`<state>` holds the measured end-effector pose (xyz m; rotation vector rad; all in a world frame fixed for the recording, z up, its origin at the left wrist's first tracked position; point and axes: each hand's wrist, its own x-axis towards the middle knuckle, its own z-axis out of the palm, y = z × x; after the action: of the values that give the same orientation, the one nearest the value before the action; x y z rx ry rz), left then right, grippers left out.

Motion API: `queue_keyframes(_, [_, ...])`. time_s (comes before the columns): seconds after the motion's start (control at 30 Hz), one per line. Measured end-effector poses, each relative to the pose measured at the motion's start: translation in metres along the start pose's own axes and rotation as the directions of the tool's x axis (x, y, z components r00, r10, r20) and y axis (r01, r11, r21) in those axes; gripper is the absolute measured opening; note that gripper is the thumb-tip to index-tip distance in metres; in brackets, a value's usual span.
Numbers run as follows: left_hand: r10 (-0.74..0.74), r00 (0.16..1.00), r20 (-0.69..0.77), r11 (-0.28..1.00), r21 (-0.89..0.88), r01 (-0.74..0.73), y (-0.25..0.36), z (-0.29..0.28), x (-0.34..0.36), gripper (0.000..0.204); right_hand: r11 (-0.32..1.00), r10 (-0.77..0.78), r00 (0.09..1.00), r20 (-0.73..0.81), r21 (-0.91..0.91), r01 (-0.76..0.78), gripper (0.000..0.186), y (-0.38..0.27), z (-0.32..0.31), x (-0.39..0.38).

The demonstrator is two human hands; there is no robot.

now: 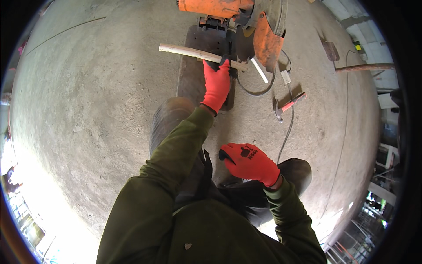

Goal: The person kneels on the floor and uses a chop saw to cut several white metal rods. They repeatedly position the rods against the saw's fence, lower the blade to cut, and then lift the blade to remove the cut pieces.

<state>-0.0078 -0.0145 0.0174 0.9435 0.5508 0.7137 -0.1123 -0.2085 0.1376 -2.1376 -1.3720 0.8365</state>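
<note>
1. The left hand [216,86], in a red glove with black fingertips, had its fingers closed on a pale wooden strip [182,50], a little right of the strip's middle.
2. From those fingers the strip ran out long to the left and shorter to the right, its right end lower in view.
3. Beneath the strip and the fingers was the dark base [187,86] of a power tool, its orange body [211,7] beyond the fingertips.
4. An orange guard [268,46] stood to the right of the left fingers, past the strip's right end.
5. A white strip [260,71] slanted beneath that guard, also right of those fingers.
6. The right hand [250,163], gloved alike, was well apart from the wooden strip, its fingers curled inward; how tightly, or whether around anything, I could not tell.
7. Beyond the right fingers and to their right, a hammer [290,104] with a red handle lay on the concrete floor [110,97], beside a dark cable [288,134].
</note>
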Motion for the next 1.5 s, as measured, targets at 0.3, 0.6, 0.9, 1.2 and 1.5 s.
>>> queue_keyframes(0.3, [0.161, 0.986, 0.034, 0.971, 0.173, -0.165, 0.011, 0.007, -0.010, 0.047, 1.000, -0.007, 1.000, -0.013, -0.010, 0.007, 0.020, -0.002, 0.001, -0.003])
queue_keyframes(0.6, [0.234, 0.969, 0.072, 0.947, 0.208, -0.244, 0.021, 0.013, -0.020, 0.040, 1.000, 0.013, 1.000, 0.018, -0.025, -0.012, 0.025, -0.002, -0.001, -0.005])
queue_keyframes(0.9, [0.330, 0.935, 0.132, 0.875, 0.328, -0.356, 0.031, 0.011, -0.015, 0.050, 0.998, -0.031, 1.000, 0.002, -0.048, 0.031, 0.028, -0.004, 0.002, 0.006])
queue_keyframes(1.2, [0.221, 0.954, 0.204, 0.938, 0.222, -0.265, -0.008, 0.004, 0.012, 0.032, 0.760, 0.281, 0.956, 0.088, 0.587, -0.277, 0.025, 0.021, -0.003, 0.002])
queue_keyframes(1.5, [0.279, 0.939, 0.200, 0.807, 0.481, -0.342, -0.007, 0.011, -0.026, 0.047, 0.893, 0.179, 0.983, 0.030, 0.415, -0.175, 0.029, 0.025, 0.033, -0.009])
